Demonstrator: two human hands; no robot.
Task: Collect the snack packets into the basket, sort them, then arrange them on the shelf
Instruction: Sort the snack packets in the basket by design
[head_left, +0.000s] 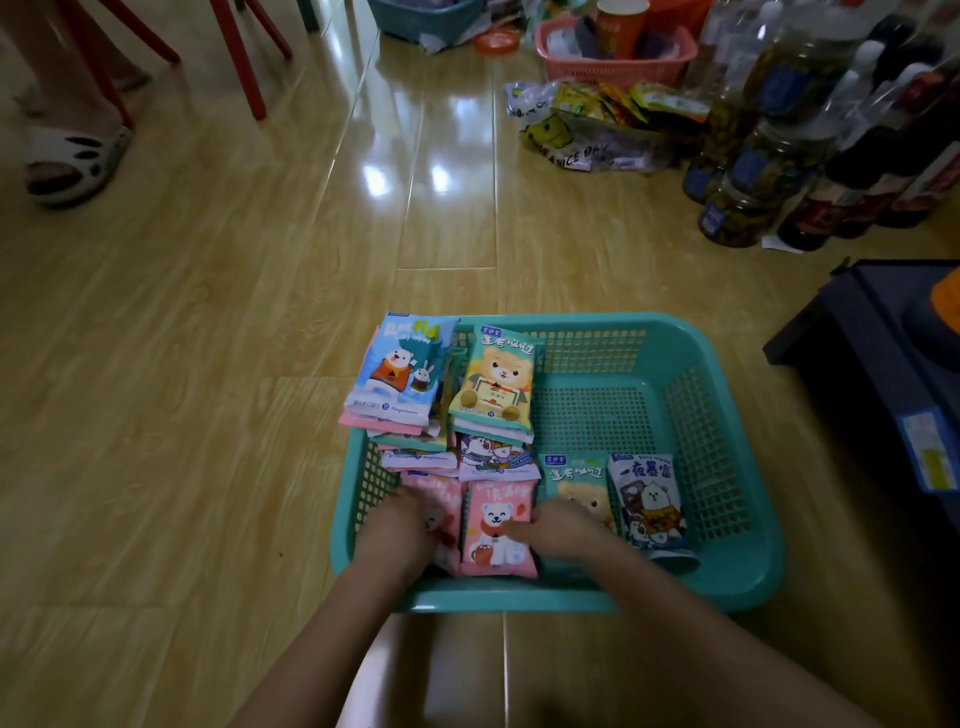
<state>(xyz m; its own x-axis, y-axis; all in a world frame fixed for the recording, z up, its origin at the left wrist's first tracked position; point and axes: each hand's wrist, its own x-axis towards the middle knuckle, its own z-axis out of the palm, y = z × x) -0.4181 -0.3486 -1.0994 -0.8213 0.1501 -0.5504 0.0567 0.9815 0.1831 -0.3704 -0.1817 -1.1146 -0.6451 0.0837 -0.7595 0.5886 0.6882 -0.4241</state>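
Note:
A teal plastic basket (727, 571) sits on the wooden floor in front of me. Inside it lie several cartoon-bear snack packets: a blue one (400, 369) tops a stack at the far left, beside a green-and-yellow one (496, 382). Near the front lie a pink packet (496, 530), a second pink packet (441, 499), a green packet (574, 475) and a grey-white packet (649, 501). My left hand (397, 525) rests on the second pink packet. My right hand (563, 525) touches the pink packet's right edge and covers part of the green one.
Jars and dark bottles (769, 171) stand at the right. A plastic bag of snacks (587, 124), a pink basket (613, 52) and a blue basket (421, 18) lie beyond. A dark crate (883, 353) is at the right. A person's sandalled foot (72, 161) and red chair legs (239, 57) are at the far left.

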